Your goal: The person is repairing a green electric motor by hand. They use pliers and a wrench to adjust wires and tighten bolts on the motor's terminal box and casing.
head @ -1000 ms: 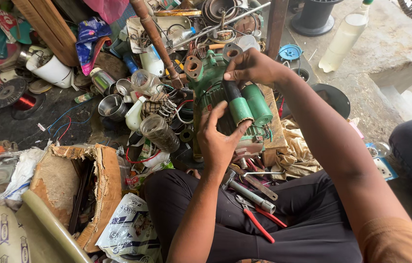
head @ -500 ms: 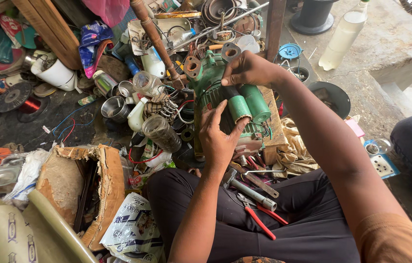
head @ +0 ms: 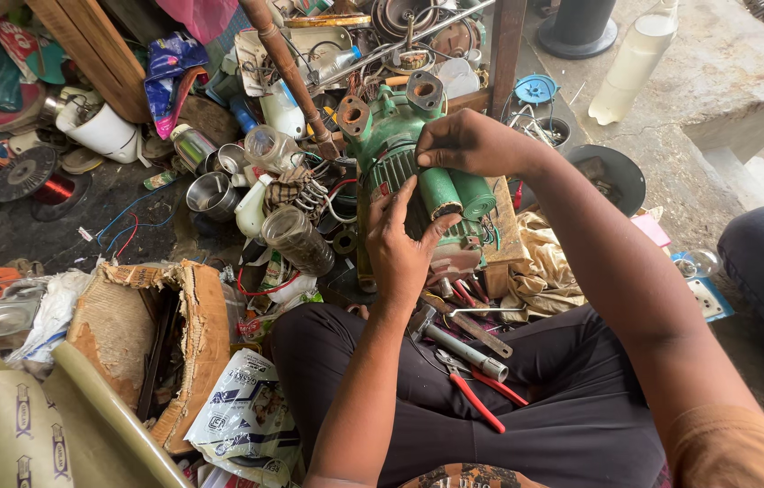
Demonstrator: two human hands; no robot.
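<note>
Far over on the left a torn cardboard box (head: 142,334) lies open on the floor, with a printed plastic bag (head: 246,416) crumpled against its near corner. Behind them sit a white jug (head: 103,129) and a few steel cups (head: 212,192), and a glass jar (head: 296,239) lies on its side among loose red and blue wires. In the middle of the heap, just beyond the seated person's crossed legs, stands the green water pump (head: 400,149), its two round ports facing up. The left hand (head: 403,248) is spread flat against the pump's near side, fingers splayed and the thumb reaching toward the two green cylinders (head: 456,192) fixed to the body. The right hand (head: 468,143) comes over the top, its fingers curled together and pinching at something small on the casing; I cannot tell what. On the lap below lie red-handled pliers (head: 477,398) and a metal wrench (head: 468,348). Further right, a yellowish rag (head: 540,262), a blue plastic lid (head: 536,89) and a pale bottle (head: 631,63) on the concrete
</note>
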